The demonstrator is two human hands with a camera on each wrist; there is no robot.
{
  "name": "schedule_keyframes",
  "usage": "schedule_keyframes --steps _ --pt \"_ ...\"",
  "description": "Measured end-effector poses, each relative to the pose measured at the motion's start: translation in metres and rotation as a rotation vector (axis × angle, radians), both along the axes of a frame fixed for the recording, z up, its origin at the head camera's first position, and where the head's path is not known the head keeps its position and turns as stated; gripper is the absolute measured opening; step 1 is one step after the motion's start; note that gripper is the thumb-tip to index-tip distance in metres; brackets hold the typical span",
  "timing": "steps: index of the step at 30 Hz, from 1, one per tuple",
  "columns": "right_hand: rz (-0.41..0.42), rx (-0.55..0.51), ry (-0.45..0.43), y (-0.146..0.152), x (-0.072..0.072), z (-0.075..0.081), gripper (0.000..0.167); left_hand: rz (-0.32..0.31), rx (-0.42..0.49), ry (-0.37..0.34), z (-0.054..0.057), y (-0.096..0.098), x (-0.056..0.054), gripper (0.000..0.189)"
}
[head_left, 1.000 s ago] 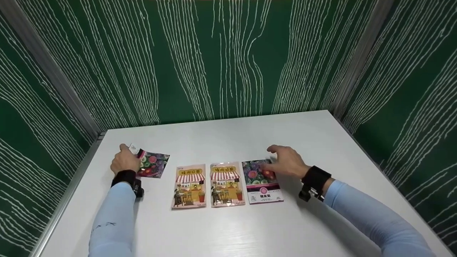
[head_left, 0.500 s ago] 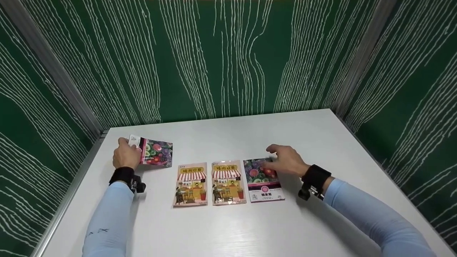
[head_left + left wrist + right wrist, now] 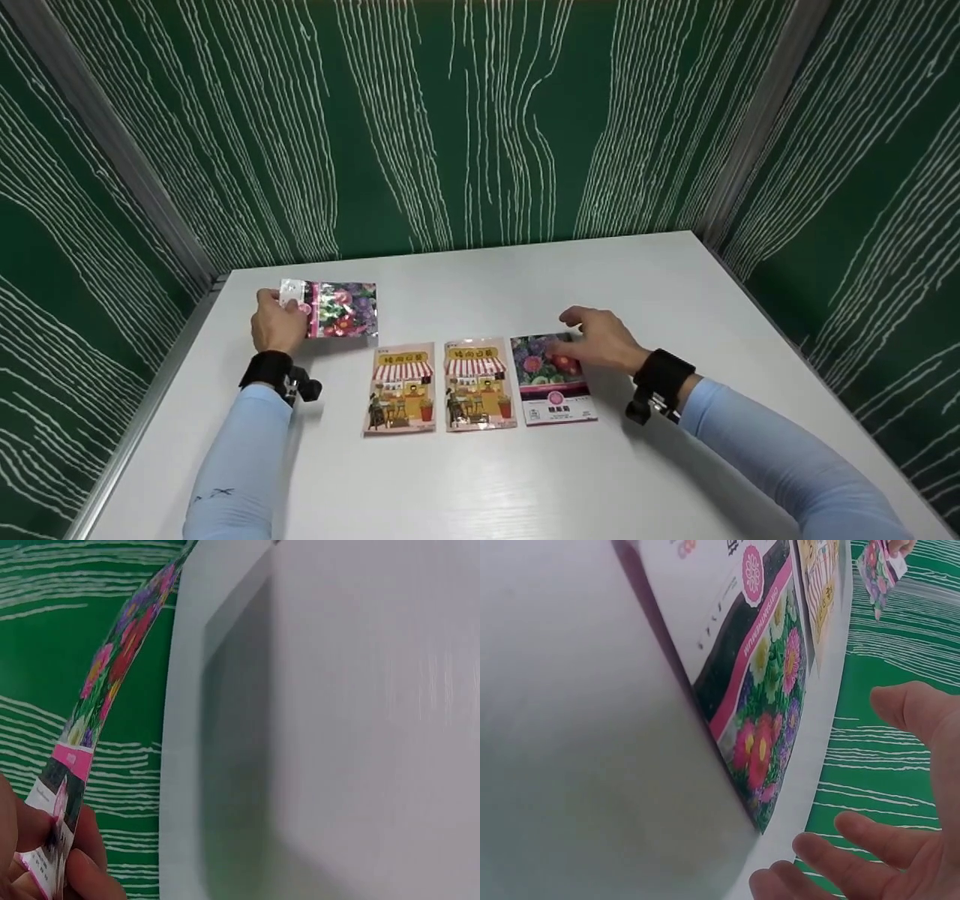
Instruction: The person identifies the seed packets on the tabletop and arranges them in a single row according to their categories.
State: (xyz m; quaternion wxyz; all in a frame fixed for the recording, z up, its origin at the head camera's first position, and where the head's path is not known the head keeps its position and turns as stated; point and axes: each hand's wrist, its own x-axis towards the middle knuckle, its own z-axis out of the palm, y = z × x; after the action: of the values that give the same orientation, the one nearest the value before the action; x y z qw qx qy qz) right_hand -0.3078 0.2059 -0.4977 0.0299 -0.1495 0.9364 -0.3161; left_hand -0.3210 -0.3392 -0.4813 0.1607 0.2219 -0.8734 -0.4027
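Observation:
My left hand (image 3: pixel 279 322) pinches a flower-printed seed packet (image 3: pixel 345 309) by its white end, thumb on one face and fingers behind. In the left wrist view that packet (image 3: pixel 112 682) is seen nearly edge-on, raised over the table with its shadow below. My right hand (image 3: pixel 604 339) hovers with spread, slightly bent fingers over the top of another flower seed packet (image 3: pixel 553 391) lying on the table. The right wrist view shows a gap between these fingers (image 3: pixel 832 862) and the packet (image 3: pixel 761 712); nothing is in the hand.
Two pink and yellow packets with a striped awning picture, a left one (image 3: pixel 401 390) and a middle one (image 3: pixel 480 386), lie in a row with the right flower packet. The white table (image 3: pixel 465 487) meets green walls (image 3: pixel 480 135) with white lines at its back.
My left hand has lifted its flower packet and carried it up and to the right, turning it so that its long side lies level. My right hand has stayed in place.

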Motion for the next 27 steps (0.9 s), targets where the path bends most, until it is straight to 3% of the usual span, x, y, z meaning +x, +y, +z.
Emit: schedule_keyframes --steps 7,16,18,22,23,24,27 --pt "0.004 -0.039 -0.008 -0.003 -0.002 -0.001 0.068 -0.031 0.029 0.043 0.003 0.019 -0.005 0.045" --pt "-0.016 -0.089 -0.078 -0.008 -0.002 -0.004 0.069 -0.063 0.054 0.044 0.002 0.043 -0.007 0.044" --pt "-0.016 -0.109 -0.085 -0.008 -0.002 -0.004 0.069 -0.078 0.077 0.039 -0.004 0.044 -0.014 0.045" --pt "-0.009 -0.142 -0.087 -0.011 -0.001 -0.004 0.068 -0.103 0.063 0.076 -0.054 0.027 -0.058 0.043" --pt "-0.01 -0.151 -0.092 -0.011 -0.001 -0.004 0.068 -0.111 0.074 0.072 -0.054 0.031 -0.058 0.043" --pt "-0.014 -0.156 -0.098 -0.012 0.0 -0.004 0.068 -0.118 0.067 0.075 -0.064 0.029 -0.067 0.042" --pt "-0.022 -0.171 -0.116 -0.015 0.0 -0.006 0.067 -0.15 0.105 0.078 -0.047 0.049 -0.053 0.041"
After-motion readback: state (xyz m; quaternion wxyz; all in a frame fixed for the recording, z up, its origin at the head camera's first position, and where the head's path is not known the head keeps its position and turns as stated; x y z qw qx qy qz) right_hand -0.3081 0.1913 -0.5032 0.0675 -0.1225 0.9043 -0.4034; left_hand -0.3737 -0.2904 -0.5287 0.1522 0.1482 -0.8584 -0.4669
